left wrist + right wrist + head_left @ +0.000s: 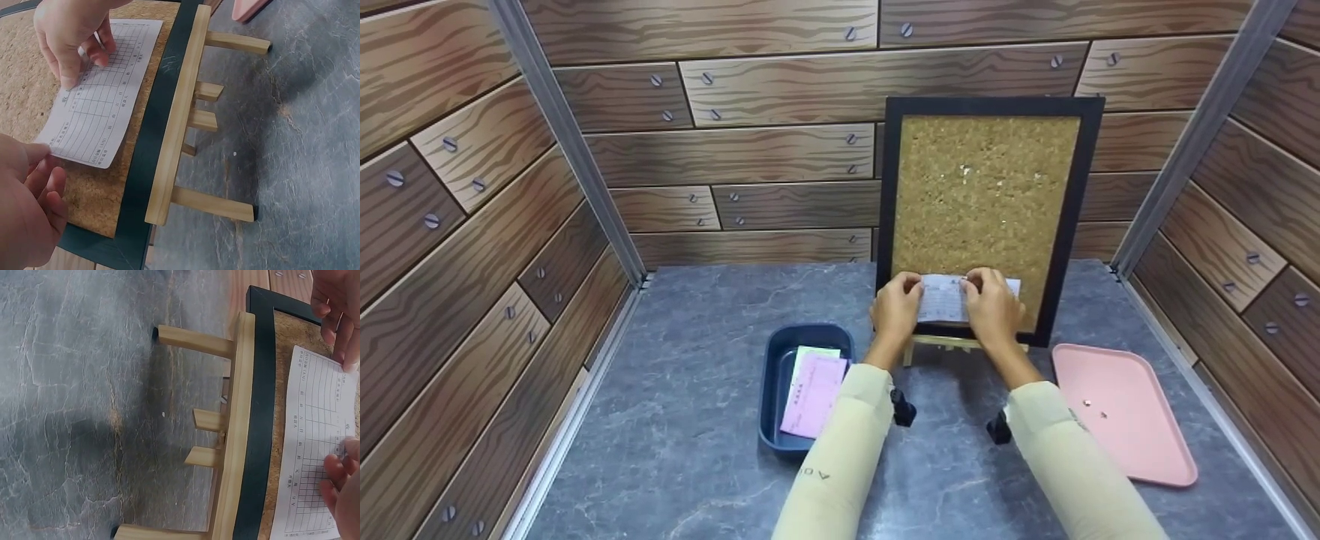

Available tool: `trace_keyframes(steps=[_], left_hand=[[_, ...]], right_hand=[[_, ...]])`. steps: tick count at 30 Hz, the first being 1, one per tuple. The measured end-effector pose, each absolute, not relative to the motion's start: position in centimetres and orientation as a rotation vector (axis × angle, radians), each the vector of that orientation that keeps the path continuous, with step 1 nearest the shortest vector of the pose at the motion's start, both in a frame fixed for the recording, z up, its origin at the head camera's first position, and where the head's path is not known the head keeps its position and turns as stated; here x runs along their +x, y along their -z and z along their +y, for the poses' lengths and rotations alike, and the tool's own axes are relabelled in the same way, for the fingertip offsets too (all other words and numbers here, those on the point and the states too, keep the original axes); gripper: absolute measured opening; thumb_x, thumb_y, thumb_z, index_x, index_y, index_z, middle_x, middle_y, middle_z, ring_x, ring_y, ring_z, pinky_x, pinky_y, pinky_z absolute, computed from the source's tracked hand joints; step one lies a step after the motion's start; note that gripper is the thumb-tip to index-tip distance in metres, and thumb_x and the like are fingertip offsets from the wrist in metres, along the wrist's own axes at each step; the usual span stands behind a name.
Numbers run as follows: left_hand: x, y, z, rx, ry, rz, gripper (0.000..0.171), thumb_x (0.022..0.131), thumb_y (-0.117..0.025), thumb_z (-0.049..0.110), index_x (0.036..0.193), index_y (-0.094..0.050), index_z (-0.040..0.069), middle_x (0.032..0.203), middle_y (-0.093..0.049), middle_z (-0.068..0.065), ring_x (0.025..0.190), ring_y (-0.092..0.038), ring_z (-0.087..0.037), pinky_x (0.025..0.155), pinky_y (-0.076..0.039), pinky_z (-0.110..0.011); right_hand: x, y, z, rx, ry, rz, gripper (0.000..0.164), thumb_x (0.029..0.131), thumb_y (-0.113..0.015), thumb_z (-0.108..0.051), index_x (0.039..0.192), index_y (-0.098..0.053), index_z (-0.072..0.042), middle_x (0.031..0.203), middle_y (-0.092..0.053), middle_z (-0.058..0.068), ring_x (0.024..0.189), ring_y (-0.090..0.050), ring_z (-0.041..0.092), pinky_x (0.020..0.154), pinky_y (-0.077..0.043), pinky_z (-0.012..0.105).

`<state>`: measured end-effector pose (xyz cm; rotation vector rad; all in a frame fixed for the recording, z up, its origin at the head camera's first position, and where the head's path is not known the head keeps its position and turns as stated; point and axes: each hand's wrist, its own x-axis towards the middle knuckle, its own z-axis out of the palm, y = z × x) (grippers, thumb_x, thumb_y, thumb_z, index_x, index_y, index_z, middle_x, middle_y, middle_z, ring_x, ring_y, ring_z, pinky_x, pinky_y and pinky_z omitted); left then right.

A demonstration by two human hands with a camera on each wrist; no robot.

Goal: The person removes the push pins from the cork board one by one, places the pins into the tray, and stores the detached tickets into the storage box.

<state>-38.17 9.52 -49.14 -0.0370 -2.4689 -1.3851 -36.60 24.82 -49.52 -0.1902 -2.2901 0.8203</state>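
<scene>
A white printed receipt form (942,298) lies against the lower part of the cork board (982,202), its lines and grid plain in both wrist views. My left hand (897,307) pinches the form's left edge between thumb and fingertips. At the middle of the form's upper edge, my right hand (992,307) has curled fingers, with the thumb at the paper. A small shiny bit, apparently a pin (99,40), shows between the right fingers, mostly hidden. The form's right end sticks out beyond the right hand.
The black-framed board stands on a wooden easel (177,124). Left of it, a dark blue tray (769,397) holds pink (815,394) and green slips. On the right, a pink tray (1147,435) bears small metallic bits (1087,403). Wood-patterned walls surround the grey tabletop (682,375).
</scene>
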Motion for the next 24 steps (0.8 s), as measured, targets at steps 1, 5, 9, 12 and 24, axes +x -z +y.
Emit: trace_keyframes(steps=[1, 5, 9, 12, 24], left_hand=[[-38.2, 49.13, 9.53, -0.039, 1.385, -2.469, 0.013, 0.095, -0.067, 0.031, 0.103, -0.076, 0.026, 0.096, -0.075, 0.012, 0.091, -0.07, -0.014, 0.082, -0.049, -0.042], [-38.25, 49.09, 9.53, -0.047, 1.376, -2.473, 0.013, 0.095, -0.067, 0.03, 0.103, -0.076, 0.026, 0.093, -0.075, 0.012, 0.089, -0.07, -0.013, 0.081, -0.05, -0.041], [-38.28, 48.99, 9.47, -0.05, 1.389, -2.471, 0.012, 0.095, -0.067, 0.03, 0.102, -0.076, 0.026, 0.093, -0.075, 0.012, 0.088, -0.07, -0.013, 0.081, -0.049, -0.041], [-38.39, 48.95, 9.49, -0.056, 1.402, -2.464, 0.011, 0.095, -0.068, 0.03, 0.1, -0.076, 0.026, 0.092, -0.075, 0.012, 0.088, -0.07, -0.013, 0.08, -0.05, -0.04], [-38.28, 49.02, 9.25, -0.038, 1.441, -2.469, 0.01, 0.094, -0.07, 0.031, 0.099, -0.077, 0.027, 0.089, -0.074, 0.012, 0.086, -0.069, -0.011, 0.079, -0.05, -0.037]], right_hand=[[-36.59, 49.52, 24.8, -0.19, -0.821, -2.286, 0.015, 0.09, -0.073, -0.027, 0.097, -0.07, -0.015, 0.101, -0.07, 0.006, 0.09, -0.069, 0.034, 0.071, -0.046, 0.056], [-36.59, 49.58, 24.76, -0.187, -0.812, -2.29, 0.016, 0.089, -0.074, -0.026, 0.099, -0.07, -0.014, 0.1, -0.07, 0.006, 0.089, -0.068, 0.034, 0.071, -0.046, 0.055], [-36.6, 49.55, 24.79, -0.185, -0.801, -2.305, 0.015, 0.09, -0.073, -0.028, 0.097, -0.07, -0.015, 0.103, -0.07, 0.006, 0.09, -0.068, 0.035, 0.071, -0.046, 0.056], [-36.57, 49.45, 24.8, -0.183, -0.807, -2.308, 0.014, 0.09, -0.073, -0.029, 0.095, -0.07, -0.016, 0.104, -0.07, 0.006, 0.092, -0.069, 0.036, 0.072, -0.046, 0.057], [-36.4, 49.45, 24.95, -0.154, -0.802, -2.341, 0.014, 0.093, -0.07, -0.029, 0.096, -0.07, -0.016, 0.106, -0.07, 0.004, 0.095, -0.069, 0.036, 0.074, -0.044, 0.058]])
